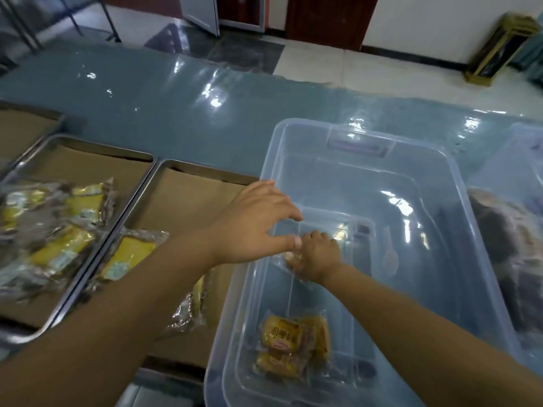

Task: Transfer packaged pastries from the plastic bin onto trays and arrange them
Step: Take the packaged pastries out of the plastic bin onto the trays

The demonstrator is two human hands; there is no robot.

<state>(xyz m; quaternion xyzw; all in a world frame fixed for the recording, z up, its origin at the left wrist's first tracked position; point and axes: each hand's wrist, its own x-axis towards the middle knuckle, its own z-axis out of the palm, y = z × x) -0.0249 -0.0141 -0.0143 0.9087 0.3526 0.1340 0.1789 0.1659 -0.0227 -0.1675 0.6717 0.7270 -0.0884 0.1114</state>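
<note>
1. The right hand point(318, 257) is down inside the clear bin point(464, 201). Its fingers are curled round a wrapped pastry point(289, 259), which shows at the hand's 9 o'clock side.
2. The left hand point(258, 221) hangs over the bin's 9 o'clock rim with fingers spread and loose, gripping nothing. Its thumb tip sits just beside the right knuckles; whether they touch I cannot tell.
3. More packets point(289, 345) lie on the bin floor, at 6 o'clock of the right hand.
4. At 9 o'clock of the bin, a paper-lined tray point(191, 201) bears a few yellow packs point(126, 257).
5. Further toward 9 o'clock, a second tray point(88, 168) bears a blurred pile point(50, 230).
6. All of it rests on a glossy blue-grey table point(176, 113).
</note>
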